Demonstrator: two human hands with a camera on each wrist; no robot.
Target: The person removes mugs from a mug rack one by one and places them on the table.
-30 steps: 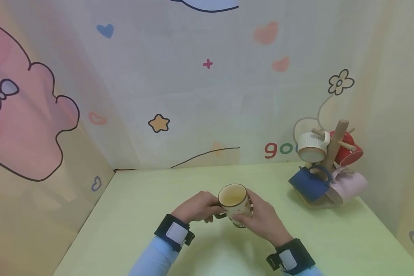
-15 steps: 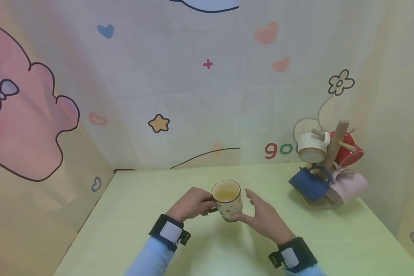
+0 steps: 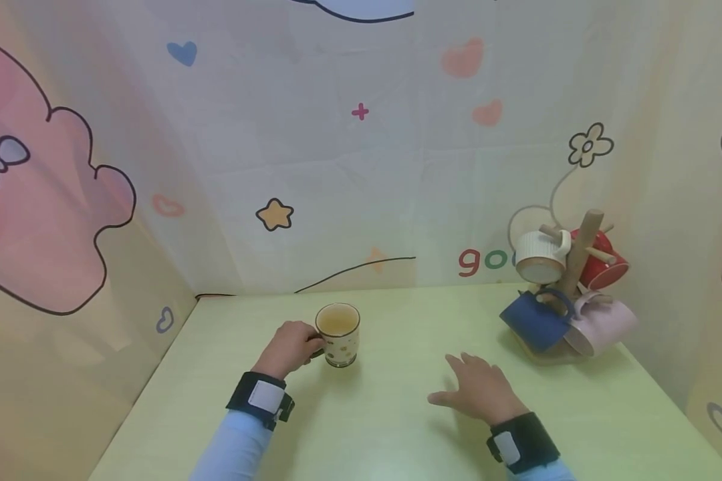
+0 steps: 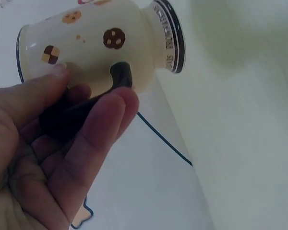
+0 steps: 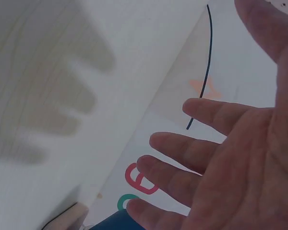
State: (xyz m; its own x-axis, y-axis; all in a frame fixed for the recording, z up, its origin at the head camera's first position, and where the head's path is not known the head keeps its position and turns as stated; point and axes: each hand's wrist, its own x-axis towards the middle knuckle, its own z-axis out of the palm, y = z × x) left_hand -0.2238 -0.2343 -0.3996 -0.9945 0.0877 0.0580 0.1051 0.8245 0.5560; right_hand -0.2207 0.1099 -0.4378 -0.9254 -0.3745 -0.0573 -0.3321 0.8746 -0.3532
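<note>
A cream mug (image 3: 339, 341) with a dark rim, dark handle and cookie prints is upright near the middle of the table. My left hand (image 3: 290, 349) grips its handle (image 4: 72, 115) from the left, fingers curled round it in the left wrist view. There the dark base band (image 4: 170, 36) shows apart from the table surface. My right hand (image 3: 478, 391) is to the right of the mug, away from it, with fingers spread and nothing in them. In the right wrist view its palm (image 5: 245, 158) faces the camera, and its shadow falls on the table.
A wooden mug tree (image 3: 582, 250) stands at the back right. On it hang a white ribbed mug (image 3: 540, 257), a red mug (image 3: 604, 267), a blue mug (image 3: 534, 322) and a pale pink mug (image 3: 602, 325). A printed curtain (image 3: 337, 153) rises behind the pale table (image 3: 385, 427).
My right hand has let go of the mug and drawn away to the right. The left hand has carried the mug leftward by its handle.
</note>
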